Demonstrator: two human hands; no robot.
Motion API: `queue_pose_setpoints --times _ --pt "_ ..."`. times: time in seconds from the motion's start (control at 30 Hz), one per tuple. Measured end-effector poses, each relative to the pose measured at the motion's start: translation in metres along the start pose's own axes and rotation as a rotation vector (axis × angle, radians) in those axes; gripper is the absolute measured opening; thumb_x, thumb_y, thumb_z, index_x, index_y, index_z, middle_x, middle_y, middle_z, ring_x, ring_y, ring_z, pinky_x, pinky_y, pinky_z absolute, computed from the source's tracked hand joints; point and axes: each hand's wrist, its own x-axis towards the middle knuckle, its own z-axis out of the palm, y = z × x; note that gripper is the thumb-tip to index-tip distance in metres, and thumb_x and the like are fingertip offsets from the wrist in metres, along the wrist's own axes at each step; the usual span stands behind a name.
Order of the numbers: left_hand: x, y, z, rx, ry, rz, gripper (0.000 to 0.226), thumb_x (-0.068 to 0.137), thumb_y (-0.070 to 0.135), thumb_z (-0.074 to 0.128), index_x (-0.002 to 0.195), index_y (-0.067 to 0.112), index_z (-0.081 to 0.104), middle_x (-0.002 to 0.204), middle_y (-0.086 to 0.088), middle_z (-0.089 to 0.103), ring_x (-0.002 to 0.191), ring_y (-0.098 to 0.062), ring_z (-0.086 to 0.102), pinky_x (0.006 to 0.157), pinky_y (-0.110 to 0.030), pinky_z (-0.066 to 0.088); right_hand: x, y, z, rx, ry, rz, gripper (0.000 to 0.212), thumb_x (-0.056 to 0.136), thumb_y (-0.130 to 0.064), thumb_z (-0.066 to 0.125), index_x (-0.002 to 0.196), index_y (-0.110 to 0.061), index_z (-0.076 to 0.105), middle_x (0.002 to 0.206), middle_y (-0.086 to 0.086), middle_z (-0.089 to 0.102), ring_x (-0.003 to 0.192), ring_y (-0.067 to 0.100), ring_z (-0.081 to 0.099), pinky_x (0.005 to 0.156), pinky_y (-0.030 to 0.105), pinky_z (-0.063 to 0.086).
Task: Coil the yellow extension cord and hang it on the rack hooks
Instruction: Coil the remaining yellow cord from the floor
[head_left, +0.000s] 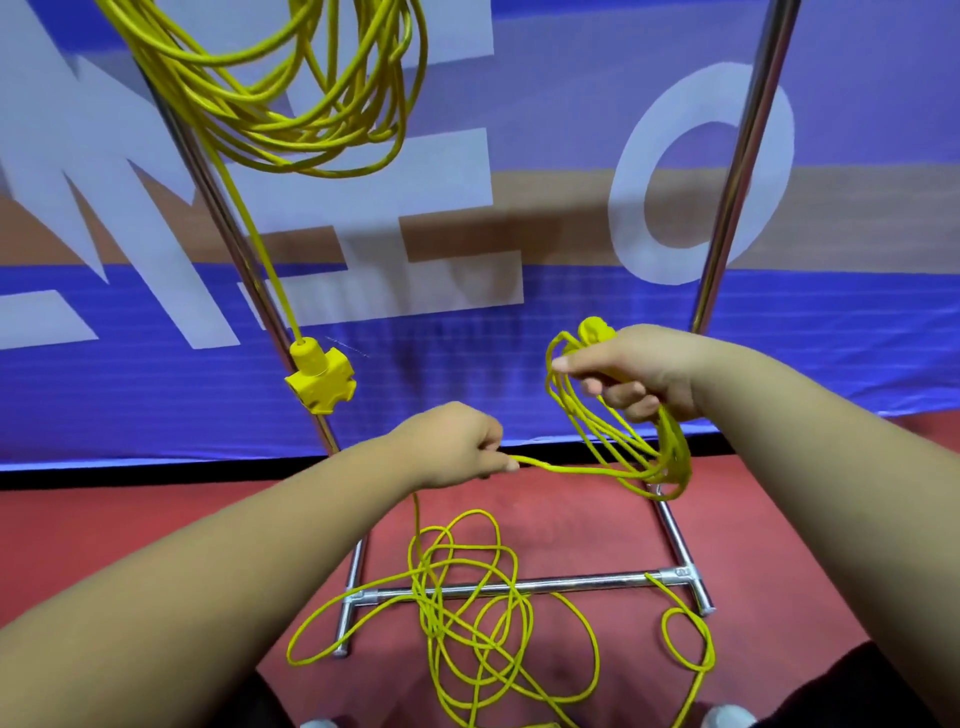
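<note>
The loose yellow extension cord (435, 618), piled at six o'clock, is draped across the rack (582, 583) base bar. A loop could be snagged there, or pulled into a knot, as slack is drawn up. At three o'clock a small coil (672, 457) is gripped in the right hand (644, 374), and loops could be shed if that grip is eased. Near centre, one strand is pinched by the left hand (457, 447). On the banner (571, 338), only large white letters, seemingly M, E, O, can be read.

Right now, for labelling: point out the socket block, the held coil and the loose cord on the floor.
socket block (319, 382): head view, cross-shaped body.
held coil (675, 460): head view, lower bend.
loose cord (436, 623): head view, floor tangle.
</note>
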Motion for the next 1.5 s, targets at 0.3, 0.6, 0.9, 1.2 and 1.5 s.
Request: queue_pose_setpoints --times 0.3,0.6,0.9,1.2,1.5 --pt "-0.014 -0.015 -0.047 -0.411 -0.092 0.035 0.013 0.101 0.018 0.062 0.103 0.025 0.072 0.089 0.012 0.069 0.081 -0.01 0.059 0.076 -0.03 0.049 0.015 0.018 0.037 -0.279 -0.033 0.055 0.016 0.089 -0.027 0.081 0.083 -0.015 0.072 0.053 0.004 0.045 0.041 0.015 0.035 0.042 0.021 0.031" --pt "-0.026 -0.018 -0.05 -0.784 -0.079 0.167 0.019 0.098 -0.003 0.065 0.114 0.003 0.073 0.098 -0.004 0.078 0.089 -0.012 0.072 0.086 -0.024 0.054 0.018 0.022 0.053 -0.166 -0.136 0.017 0.025 0.085 -0.026 0.085 0.099 -0.012 0.069 0.07 0.014 0.065 0.041 0.013 0.034 0.042 0.022 0.031" --pt "-0.032 -0.033 -0.048 -0.615 0.024 -0.028 0.03 0.087 0.027 0.084 0.089 0.013 0.058 0.067 0.01 0.07 0.063 0.002 0.066 0.058 -0.018 0.051 0.015 0.011 0.073 0.163 -0.283 0.076 0.012 0.095 -0.017 0.075 0.087 -0.014 0.067 0.12 0.016 0.076 0.042 0.005 0.029 0.037 0.017 0.025" --pt "-0.029 -0.044 -0.033 -0.539 -0.121 -0.126 0.021 0.093 0.019 0.075 0.108 0.014 0.062 0.095 -0.002 0.074 0.084 -0.017 0.07 0.082 -0.039 0.06 0.017 0.009 0.092 0.078 -0.248 0.041 0.018 0.094 -0.003 0.069 0.077 -0.007 0.067 0.097 0.022 0.063 0.04 0.007 0.03 0.037 0.018 0.02" --pt "-0.017 -0.025 -0.014 -1.563 -0.427 -0.704 0.038 0.108 0.018 0.037 0.111 -0.013 0.059 0.094 -0.03 0.072 0.082 -0.039 0.075 0.088 -0.05 0.06 0.003 0.002 0.109 -0.022 -0.214 -0.047 0.026 0.095 -0.002 0.069 0.077 -0.013 0.055 0.054 0.0 0.062 0.036 0.009 0.029 0.04 0.019 0.02"
